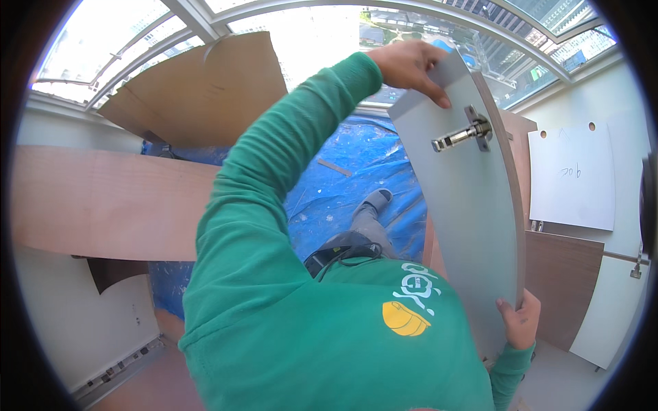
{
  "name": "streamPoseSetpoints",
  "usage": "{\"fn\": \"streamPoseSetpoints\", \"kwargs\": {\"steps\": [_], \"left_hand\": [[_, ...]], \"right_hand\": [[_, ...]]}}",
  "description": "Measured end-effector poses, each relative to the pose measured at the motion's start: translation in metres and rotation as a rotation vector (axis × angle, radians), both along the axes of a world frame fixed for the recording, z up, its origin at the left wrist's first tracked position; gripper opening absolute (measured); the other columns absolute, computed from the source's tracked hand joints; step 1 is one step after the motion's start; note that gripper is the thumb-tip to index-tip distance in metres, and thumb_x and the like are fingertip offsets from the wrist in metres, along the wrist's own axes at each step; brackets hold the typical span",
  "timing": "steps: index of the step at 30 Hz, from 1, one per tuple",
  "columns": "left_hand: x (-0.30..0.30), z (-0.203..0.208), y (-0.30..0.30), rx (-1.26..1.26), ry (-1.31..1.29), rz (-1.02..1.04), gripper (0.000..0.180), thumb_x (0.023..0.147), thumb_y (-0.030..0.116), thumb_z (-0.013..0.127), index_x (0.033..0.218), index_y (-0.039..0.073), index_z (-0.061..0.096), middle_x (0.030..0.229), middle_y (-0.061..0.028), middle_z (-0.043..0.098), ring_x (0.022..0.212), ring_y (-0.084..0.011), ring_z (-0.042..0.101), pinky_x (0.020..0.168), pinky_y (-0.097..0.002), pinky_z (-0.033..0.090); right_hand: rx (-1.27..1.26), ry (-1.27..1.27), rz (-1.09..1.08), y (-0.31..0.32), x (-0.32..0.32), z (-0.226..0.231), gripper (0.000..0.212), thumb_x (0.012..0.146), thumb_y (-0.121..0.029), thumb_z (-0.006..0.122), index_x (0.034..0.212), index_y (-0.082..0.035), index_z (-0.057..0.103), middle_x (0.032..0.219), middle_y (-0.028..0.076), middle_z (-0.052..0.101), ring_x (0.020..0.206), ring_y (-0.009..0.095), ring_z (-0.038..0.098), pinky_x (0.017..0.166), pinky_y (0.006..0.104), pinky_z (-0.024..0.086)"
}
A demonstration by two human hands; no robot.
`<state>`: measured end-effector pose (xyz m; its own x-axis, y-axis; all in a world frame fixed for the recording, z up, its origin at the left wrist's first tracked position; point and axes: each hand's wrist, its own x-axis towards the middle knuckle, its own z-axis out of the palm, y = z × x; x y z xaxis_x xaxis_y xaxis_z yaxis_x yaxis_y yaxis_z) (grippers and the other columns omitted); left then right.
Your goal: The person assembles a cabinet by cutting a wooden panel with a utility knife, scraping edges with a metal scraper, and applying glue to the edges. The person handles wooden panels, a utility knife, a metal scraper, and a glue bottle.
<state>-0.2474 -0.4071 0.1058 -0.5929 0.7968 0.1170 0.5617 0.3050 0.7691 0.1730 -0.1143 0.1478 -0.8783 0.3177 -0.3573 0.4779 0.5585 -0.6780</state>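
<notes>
While the left hand (411,68) pinches the top end of the long grey board (469,198), the right hand (522,320) holds its side edge lower down. It is slanted at the person's right side. It looks stiff and a bit heavy, so it's best held by the edges, away from the metal hinge (469,135). Its back is hidden, and the green shirt (329,329) covers its low end.

One grey panel (466,205), one clearly visible metal hinge (471,133), one white board (570,195) with two round holes (543,135), one shoe (378,199), one yellow print (404,319)
</notes>
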Motion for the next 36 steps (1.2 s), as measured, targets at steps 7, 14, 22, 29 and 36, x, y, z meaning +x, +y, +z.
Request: {"fn": "streamPoseSetpoints", "kwargs": {"steps": [7, 14, 22, 29, 36], "left_hand": [[0.095, 0.18, -0.165, 0.2, 0.023, 0.166, 0.058, 0.078, 0.017, 0.09, 0.127, 0.0, 0.065, 0.118, -0.0136, 0.073, 0.11, -0.0241, 0.069, 0.104, -0.0402, 0.053], [0.163, 0.201, -0.322, 0.015, 0.32, 0.609, 0.087, 0.078, 0.067, 0.081, 0.126, -0.004, 0.066, 0.114, -0.0163, 0.072, 0.108, -0.0263, 0.069, 0.096, -0.0388, 0.055], [0.224, 0.158, -0.482, -0.063, 0.236, 0.791, 0.049, 0.076, 0.031, 0.091, 0.11, 0.0, 0.074, 0.098, -0.0106, 0.076, 0.084, -0.0197, 0.071, 0.077, -0.0334, 0.057], [0.245, 0.105, -0.507, -0.306, 0.352, 0.525, 0.044, 0.059, 0.032, 0.099, 0.076, 0.004, 0.07, 0.069, -0.0078, 0.064, 0.058, -0.0259, 0.061, 0.054, -0.0354, 0.049], [0.228, 0.049, -0.483, -0.472, 0.486, 0.345, 0.055, 0.062, 0.046, 0.094, 0.059, 0.011, 0.051, 0.058, -0.0053, 0.049, 0.049, -0.0256, 0.052, 0.045, -0.0387, 0.042]], "right_hand": [[-0.096, 0.175, 0.264, -0.036, -0.028, 0.05, 0.026, 0.083, -0.015, 0.079, 0.095, 0.005, 0.066, 0.079, 0.004, 0.065, 0.073, 0.012, 0.055, 0.066, 0.0301, 0.046], [-0.153, 0.219, 0.556, -0.119, -0.079, 0.066, 0.026, 0.083, -0.016, 0.079, 0.091, 0.005, 0.066, 0.079, 0.003, 0.064, 0.071, 0.011, 0.053, 0.064, 0.0282, 0.044], [-0.297, 0.027, 0.743, -0.25, -0.168, -0.006, 0.023, 0.083, -0.005, 0.077, 0.103, 0.005, 0.071, 0.087, 0.002, 0.069, 0.082, 0.009, 0.06, 0.076, 0.029, 0.052], [-0.253, -0.235, 0.838, -0.362, -0.222, -0.173, 0.041, 0.085, -0.006, 0.08, 0.125, -0.008, 0.074, 0.099, 0.008, 0.078, 0.09, 0.012, 0.068, 0.087, 0.0322, 0.055], [-0.119, -0.219, 0.8, -0.414, -0.225, -0.313, 0.05, 0.084, -0.012, 0.081, 0.132, -0.021, 0.071, 0.116, 0.016, 0.074, 0.095, 0.029, 0.073, 0.087, 0.0395, 0.058]]}}
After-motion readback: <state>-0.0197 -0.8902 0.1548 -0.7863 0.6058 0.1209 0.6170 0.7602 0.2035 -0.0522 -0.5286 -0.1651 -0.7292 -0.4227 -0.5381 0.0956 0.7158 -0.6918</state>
